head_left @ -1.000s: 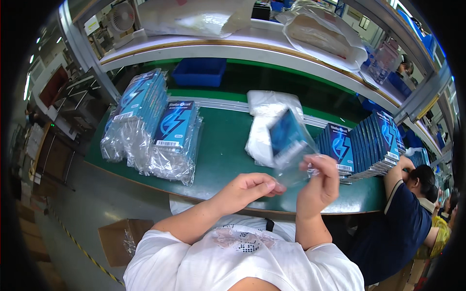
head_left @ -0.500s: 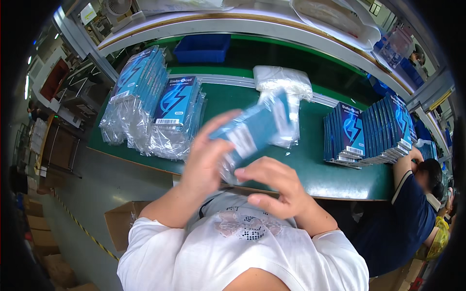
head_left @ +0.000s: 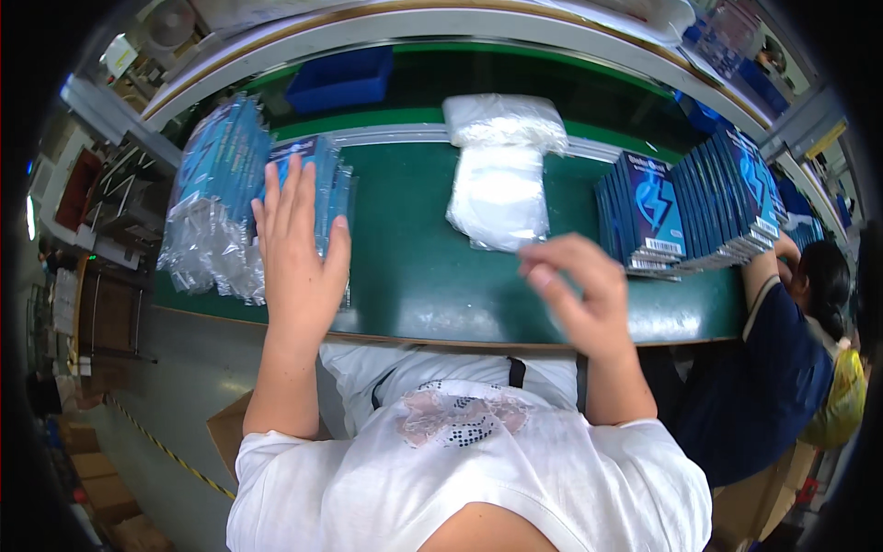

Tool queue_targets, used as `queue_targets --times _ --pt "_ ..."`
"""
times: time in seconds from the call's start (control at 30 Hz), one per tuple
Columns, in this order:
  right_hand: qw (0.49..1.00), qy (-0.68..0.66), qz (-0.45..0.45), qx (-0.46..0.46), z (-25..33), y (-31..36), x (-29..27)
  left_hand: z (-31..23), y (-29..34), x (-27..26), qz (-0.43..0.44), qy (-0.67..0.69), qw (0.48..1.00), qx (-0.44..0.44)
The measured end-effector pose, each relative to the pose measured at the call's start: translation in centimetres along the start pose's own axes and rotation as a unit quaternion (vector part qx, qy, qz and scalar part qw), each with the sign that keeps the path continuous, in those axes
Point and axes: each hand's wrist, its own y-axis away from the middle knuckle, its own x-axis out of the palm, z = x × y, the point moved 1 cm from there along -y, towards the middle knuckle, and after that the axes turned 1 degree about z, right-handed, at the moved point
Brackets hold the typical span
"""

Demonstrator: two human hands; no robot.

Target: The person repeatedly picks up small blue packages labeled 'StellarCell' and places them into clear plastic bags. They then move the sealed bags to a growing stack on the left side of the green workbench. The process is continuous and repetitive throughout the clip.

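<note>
My left hand (head_left: pixel 299 244) lies flat with fingers stretched over the front stack of bagged blue boxes (head_left: pixel 329 189), covering much of it. Beside that stack stands a taller row of the same flat boxes in clear plastic bags (head_left: pixel 216 166). My right hand (head_left: pixel 584 290) hovers near the table's front edge, its fingers loosely curled, thumb apart, and nothing visible in it. Its fingertips are a little blurred. Just beyond them lies a pile of clear plastic bags (head_left: pixel 499 193), with a thicker bundle of bags (head_left: pixel 506 121) behind it.
At the right stand rows of unbagged blue boxes (head_left: pixel 655 207) on the green table (head_left: pixel 414 294). A blue bin (head_left: pixel 340 81) sits at the back, beneath a shelf (head_left: pixel 441 28). A co-worker in a dark top (head_left: pixel 782 368) sits at the right.
The bagged box that was in my left hand has left it, and that hand has moved left onto the bagged stack. My right hand has moved right toward the clear bags.
</note>
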Motion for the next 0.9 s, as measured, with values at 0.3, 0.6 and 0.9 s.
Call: queue_targets --times 0.3,0.6,0.9 --pt "0.867 0.434 -0.096 0.226 -5.2 -3.7 -8.7 -5.3 -0.5 7.9 0.174 0.143 0.954 0.199" --pt "0.846 0.452 -0.027 0.282 -4.3 -2.5 -7.8 -4.9 -1.7 11.4 0.176 0.136 0.953 0.207" --pt "0.899 -0.308 -0.162 0.265 -3.1 0.1 -3.8 -6.1 -1.7 9.5 0.092 0.283 0.946 0.132"
